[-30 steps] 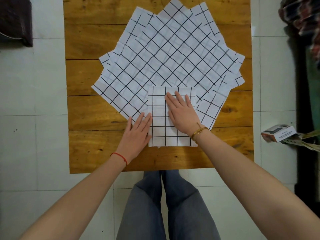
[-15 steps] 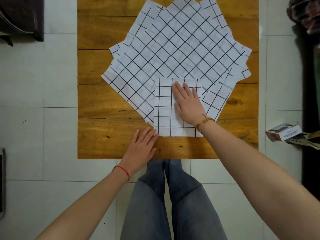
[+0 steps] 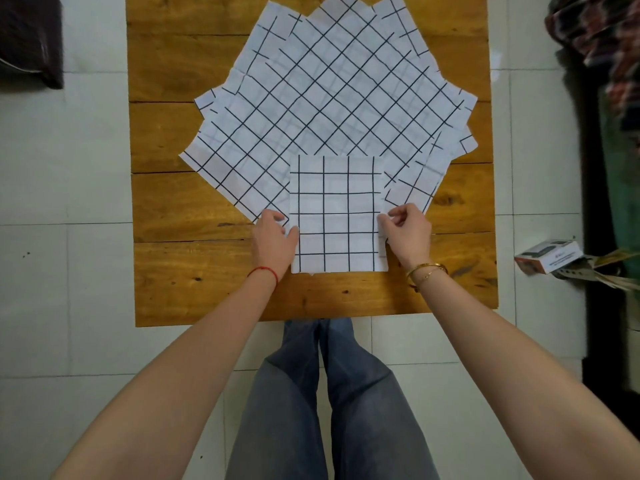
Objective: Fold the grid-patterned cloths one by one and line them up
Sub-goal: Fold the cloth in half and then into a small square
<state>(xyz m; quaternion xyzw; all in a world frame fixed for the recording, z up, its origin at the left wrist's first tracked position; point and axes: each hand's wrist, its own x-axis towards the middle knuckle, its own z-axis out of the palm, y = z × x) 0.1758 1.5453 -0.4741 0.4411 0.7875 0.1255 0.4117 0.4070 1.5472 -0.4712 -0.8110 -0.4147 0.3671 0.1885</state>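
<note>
A folded white cloth with a black grid [image 3: 337, 213] lies near the front middle of the wooden table [image 3: 173, 278]. It overlaps a fanned pile of several unfolded grid cloths [image 3: 332, 91] that covers the table's far half. My left hand [image 3: 275, 239] pinches the folded cloth's left edge, fingers curled. My right hand [image 3: 407, 233] pinches its right edge the same way. Both hands sit about level, partway up the cloth's sides.
The table stands on a white tiled floor [image 3: 65, 271]. A small white and orange box [image 3: 547, 259] lies on the floor to the right beside some papers. A dark object [image 3: 31, 39] is at the top left, and coloured fabric [image 3: 602, 39] at the top right.
My right hand has left the top of the folded cloth and gone to its right edge. My left hand moved from the table front to the left edge. Both now pinch the cloth.
</note>
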